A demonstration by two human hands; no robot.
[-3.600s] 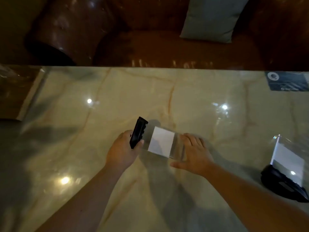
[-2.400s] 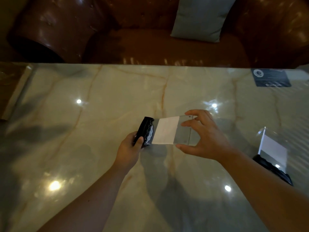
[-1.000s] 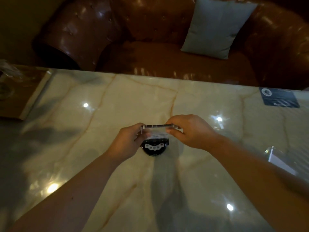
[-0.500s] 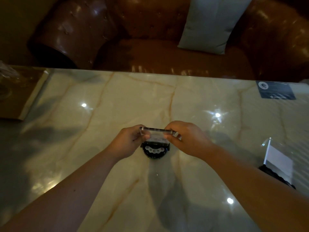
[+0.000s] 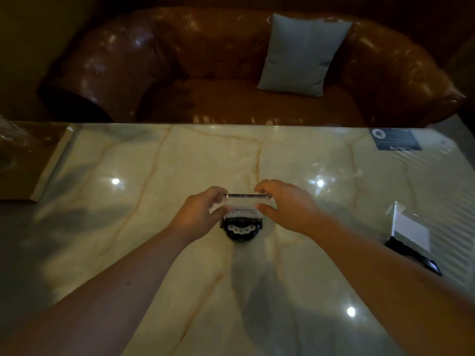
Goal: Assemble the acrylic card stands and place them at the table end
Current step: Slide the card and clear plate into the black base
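My left hand (image 5: pixel 199 214) and my right hand (image 5: pixel 288 206) meet over the middle of the marble table (image 5: pixel 159 253). Between them stands a clear acrylic panel (image 5: pixel 243 205), upright, its top edge running level from one hand to the other. My left fingers curl round its end at 9 o'clock and my right thumb and fingers pinch its end at 3 o'clock, so both hands are partly closed on the panel. Its lower edge sits in a black base (image 5: pixel 241 228), which rests on the table just below my hands, at 6 o'clock from the panel. I cannot tell how deep the panel sits in the slot.

At 3 o'clock, well apart from my hands, a second stand (image 5: pixel 408 233) with a white card in a black base stands near the table's right side. At 1 o'clock a dark card (image 5: pixel 395 140) lies flat by the far edge. Beyond the table at 12 o'clock is a brown leather sofa (image 5: pixel 205 62) with a pale cushion (image 5: pixel 303 55).
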